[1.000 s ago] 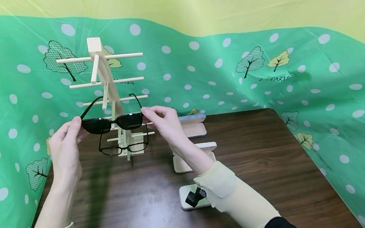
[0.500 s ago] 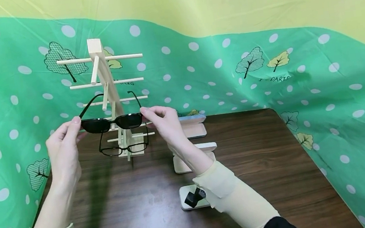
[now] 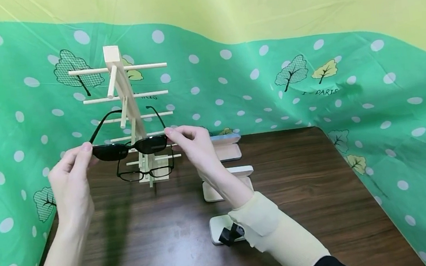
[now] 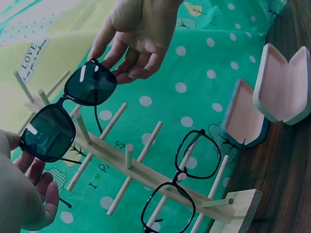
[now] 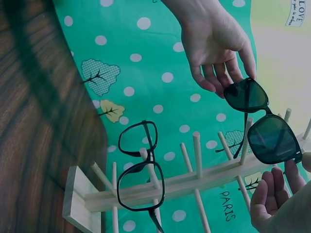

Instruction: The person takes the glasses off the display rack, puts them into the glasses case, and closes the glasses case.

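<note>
Both hands — left hand [image 3: 67, 175] and right hand [image 3: 193, 143] — pinch the black sunglasses [image 3: 130, 146] level by their hinges; keep them level so both temples clear the wooden rack [image 3: 126, 100] — bridge onto the peg.

The head view looks forward and down over the table [image 3: 284, 195], while both wrist views sit close and tilted, sharing the wooden rack [image 4: 146, 172].

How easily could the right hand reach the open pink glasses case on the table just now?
Probably not at once: the right hand pinches one end of the sunglasses, with the left hand on the other. The pink case lies unobstructed beneath its wrist.
</note>
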Available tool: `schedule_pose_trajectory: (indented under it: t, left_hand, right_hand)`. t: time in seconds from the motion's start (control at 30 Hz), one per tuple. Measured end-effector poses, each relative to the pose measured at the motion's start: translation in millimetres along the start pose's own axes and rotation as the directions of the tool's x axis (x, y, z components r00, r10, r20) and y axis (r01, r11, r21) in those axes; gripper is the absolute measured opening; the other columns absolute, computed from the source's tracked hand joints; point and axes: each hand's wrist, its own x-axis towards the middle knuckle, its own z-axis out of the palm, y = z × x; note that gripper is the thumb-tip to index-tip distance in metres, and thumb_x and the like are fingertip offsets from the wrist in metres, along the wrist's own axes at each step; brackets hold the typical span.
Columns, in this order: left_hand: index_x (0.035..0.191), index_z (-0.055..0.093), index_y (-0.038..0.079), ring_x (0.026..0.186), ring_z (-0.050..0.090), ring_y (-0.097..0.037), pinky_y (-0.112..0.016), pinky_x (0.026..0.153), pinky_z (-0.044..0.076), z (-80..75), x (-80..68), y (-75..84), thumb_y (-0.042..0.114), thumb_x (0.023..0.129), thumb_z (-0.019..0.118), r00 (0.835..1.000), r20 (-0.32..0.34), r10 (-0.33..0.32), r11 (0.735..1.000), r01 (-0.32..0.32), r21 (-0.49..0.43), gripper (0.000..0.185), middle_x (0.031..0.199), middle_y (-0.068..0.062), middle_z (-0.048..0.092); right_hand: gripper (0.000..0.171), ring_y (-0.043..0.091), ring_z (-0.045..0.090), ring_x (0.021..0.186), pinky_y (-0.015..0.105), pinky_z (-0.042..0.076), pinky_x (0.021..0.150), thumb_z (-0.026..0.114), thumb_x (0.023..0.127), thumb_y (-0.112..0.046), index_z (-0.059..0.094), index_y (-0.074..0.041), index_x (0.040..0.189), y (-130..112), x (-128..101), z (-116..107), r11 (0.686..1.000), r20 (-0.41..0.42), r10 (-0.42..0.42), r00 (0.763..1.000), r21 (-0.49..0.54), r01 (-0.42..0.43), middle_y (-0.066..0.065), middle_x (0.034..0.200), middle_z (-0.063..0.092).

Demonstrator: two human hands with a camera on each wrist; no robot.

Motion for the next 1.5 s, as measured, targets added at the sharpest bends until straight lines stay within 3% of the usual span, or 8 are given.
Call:
schedule_pose_trajectory:
  t: [0.27,0.57,0.83,0.93,1.13,1.23,1.4,1.5]
  left_hand:
    - [0.094,0.077,-0.006,0.102,0.059,-0.018,-0.021,0.097,0.044,2.3,-13.7,4.1,0.013,0.093,0.076,0.998,-0.003,0.063,0.998,-0.063,-0.023,0.019,0.086,-0.001,0.072]
    - [0.093,0.074,-0.009,0.103,0.061,-0.020,-0.024,0.087,0.048,3.2,-37.0,2.8,0.010,0.095,0.073,0.993,0.015,0.114,0.993,-0.113,-0.020,0.019,0.093,-0.003,0.075]
    - [0.094,0.072,-0.009,0.104,0.063,-0.020,-0.022,0.090,0.047,3.0,-50.4,-1.9,0.010,0.096,0.072,0.992,0.048,0.114,0.993,-0.115,0.032,0.020,0.097,-0.003,0.075]
    - [0.095,0.073,-0.008,0.108,0.063,-0.018,-0.020,0.092,0.047,2.5,-54.5,-3.7,0.012,0.096,0.072,0.993,0.051,0.105,0.991,-0.109,0.080,0.020,0.099,-0.002,0.075]
    - [0.097,0.074,-0.004,0.107,0.065,-0.014,-0.016,0.092,0.047,4.4,-60.5,-7.6,0.016,0.098,0.071,0.991,0.064,0.121,0.973,-0.131,0.189,0.020,0.101,0.002,0.075]
    - [0.097,0.074,-0.004,0.105,0.066,-0.013,-0.017,0.093,0.047,7.5,-62.8,-10.2,0.014,0.098,0.070,0.987,0.084,0.137,0.970,-0.150,0.191,0.019,0.101,0.003,0.075]
    - [0.097,0.072,-0.007,0.104,0.068,-0.012,-0.017,0.094,0.049,12.7,-65.8,-14.7,0.011,0.099,0.068,0.981,0.121,0.152,0.970,-0.172,0.171,0.018,0.101,0.002,0.075]
    - [0.099,0.074,-0.004,0.104,0.068,-0.012,-0.017,0.093,0.049,16.0,-66.8,-16.9,0.011,0.099,0.067,0.976,0.143,0.165,0.961,-0.192,0.200,0.016,0.101,0.003,0.075]
  right_hand:
    - [0.024,0.008,0.066,0.108,0.029,0.059,0.089,0.070,0.097,-0.023,0.076,0.000,0.094,-5.7,-9.0,-3.4,1.000,0.020,-0.020,1.000,0.023,0.019,-0.006,0.094,0.071]
    - [0.024,0.033,0.066,0.097,0.024,0.055,0.083,0.070,0.097,-0.023,0.075,0.000,0.093,-4.1,-19.2,-11.8,1.000,0.007,-0.016,1.000,0.014,0.016,-0.007,0.083,0.070]
    - [0.022,0.012,0.064,0.092,0.029,0.057,0.088,0.071,0.096,-0.020,0.076,0.002,0.096,-2.8,-28.9,-20.5,0.999,0.001,-0.013,1.000,0.047,0.013,-0.008,0.085,0.071]
    - [0.022,0.011,0.064,0.094,0.033,0.058,0.091,0.070,0.096,-0.019,0.075,0.003,0.098,-2.7,-32.0,-24.6,0.998,0.015,-0.019,1.000,0.052,0.019,-0.008,0.087,0.071]
    - [0.021,0.015,0.065,0.091,0.025,0.055,0.083,0.071,0.096,-0.023,0.077,-0.003,0.099,-1.3,-35.1,-33.8,1.000,0.014,-0.006,1.000,0.007,0.006,-0.008,0.088,0.072]
    - [0.020,0.018,0.066,0.089,0.025,0.055,0.082,0.071,0.096,-0.022,0.077,-0.003,0.101,-0.3,-35.8,-39.0,1.000,0.007,-0.007,1.000,-0.010,0.007,-0.008,0.089,0.073]
    - [0.023,0.026,0.067,0.099,0.031,0.059,0.089,0.071,0.097,-0.020,0.077,0.000,0.104,0.2,-37.5,-47.5,1.000,0.004,-0.022,1.000,-0.013,0.022,-0.005,0.094,0.074]
    - [0.024,0.023,0.067,0.094,0.031,0.059,0.088,0.071,0.096,-0.021,0.077,0.000,0.104,0.3,-38.7,-52.3,0.999,-0.009,-0.017,1.000,-0.029,0.017,-0.005,0.093,0.074]
